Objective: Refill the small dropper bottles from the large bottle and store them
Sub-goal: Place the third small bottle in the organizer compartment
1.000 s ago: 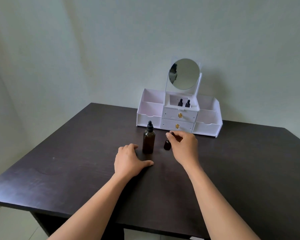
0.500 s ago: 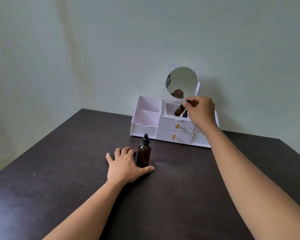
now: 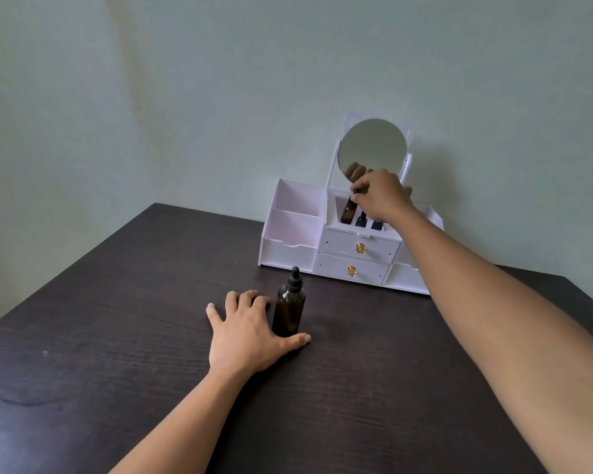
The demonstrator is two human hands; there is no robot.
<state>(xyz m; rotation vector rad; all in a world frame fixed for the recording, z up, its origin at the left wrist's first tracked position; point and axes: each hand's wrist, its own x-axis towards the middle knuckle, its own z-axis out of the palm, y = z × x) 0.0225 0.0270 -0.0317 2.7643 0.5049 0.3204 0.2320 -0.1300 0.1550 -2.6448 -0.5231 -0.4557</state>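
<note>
Here a dark table (image 3: pixel 117 354) bears the large bottle (image 3: pixel 289 311); walls (image 3: pixel 220 80) perhaps stained.

Soft, dim, even light, faint shadow on the wall (image 3: pixel 459 159) beside the organizer (image 3: pixel 288 251), wide-angle stretch at edges

The table (image 3: pixel 117 336) is blackish brown with a fine streaked wood grain, and the wall (image 3: pixel 220 97) is plain pale grey-green. The organiser (image 3: pixel 288 253) is white, faintly pink inside, with gold knobs (image 3: pixel 360 248). The large bottle (image 3: pixel 289 311) and the small dropper bottle (image 3: pixel 348 213) are dark amber brown with black caps
</note>
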